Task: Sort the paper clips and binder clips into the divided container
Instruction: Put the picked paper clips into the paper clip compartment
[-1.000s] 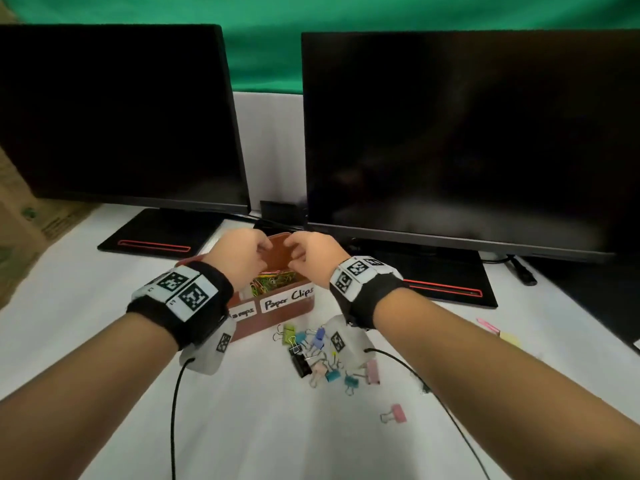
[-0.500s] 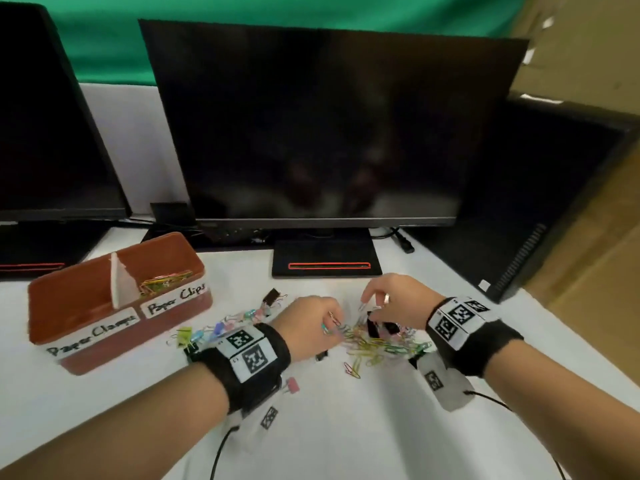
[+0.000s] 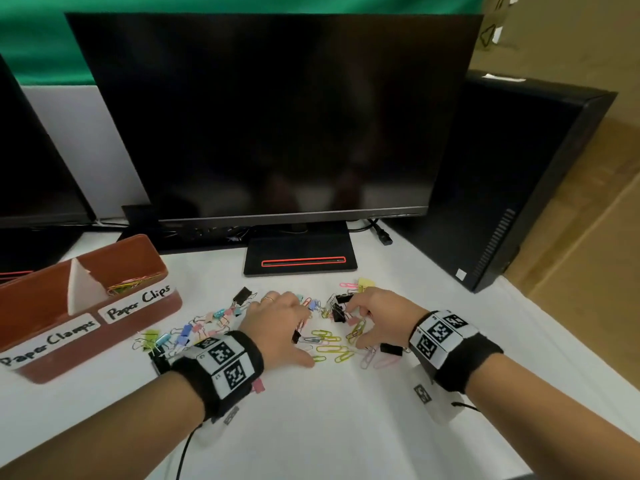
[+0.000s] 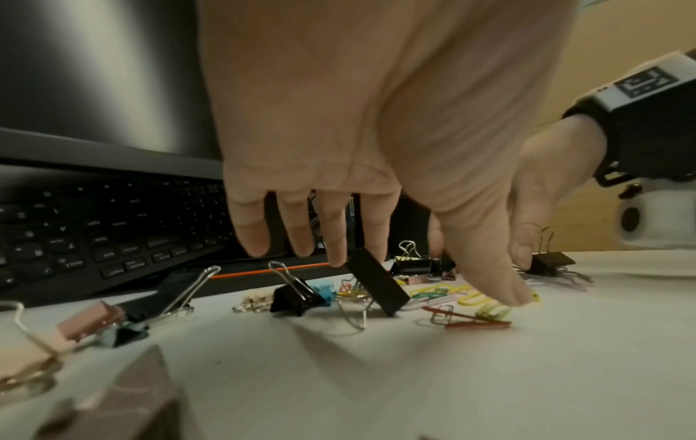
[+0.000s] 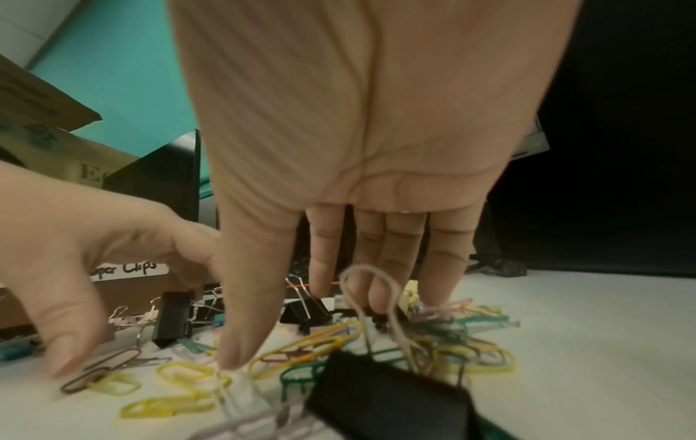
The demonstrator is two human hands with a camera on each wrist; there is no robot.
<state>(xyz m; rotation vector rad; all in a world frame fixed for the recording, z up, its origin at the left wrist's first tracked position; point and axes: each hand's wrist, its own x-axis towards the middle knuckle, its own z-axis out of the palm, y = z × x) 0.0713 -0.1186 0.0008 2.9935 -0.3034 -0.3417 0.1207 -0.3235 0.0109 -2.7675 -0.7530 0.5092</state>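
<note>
A brown divided container [image 3: 138, 320] stands at the left, labelled "Paper Clamps" and "Paper Clips"; coloured paper clips [image 3: 131, 284] lie in its right compartment. On the white table a loose pile of paper clips [image 3: 332, 344] mixes with black binder clips [image 3: 337, 311], and small coloured binder clips [image 3: 204, 327] trail toward the container. My left hand [image 3: 294, 327] [image 4: 421, 262] reaches down over the pile, thumb on a yellow paper clip, a fingertip against a tilted black binder clip [image 4: 376, 285]. My right hand [image 3: 360, 323] [image 5: 309, 321] points its straight fingers into the pile and grips nothing.
A dark monitor [image 3: 277, 116] on a black stand [image 3: 299, 265] fills the back of the table. A black computer tower [image 3: 519, 185] stands at the right. A second monitor [image 3: 34, 168] is at the far left. The table's right edge [image 3: 571, 341] runs close to my right wrist.
A second ago both hands were at the container's paper-clip compartment. They have since moved right to the loose pile and now rest their fingers on it.
</note>
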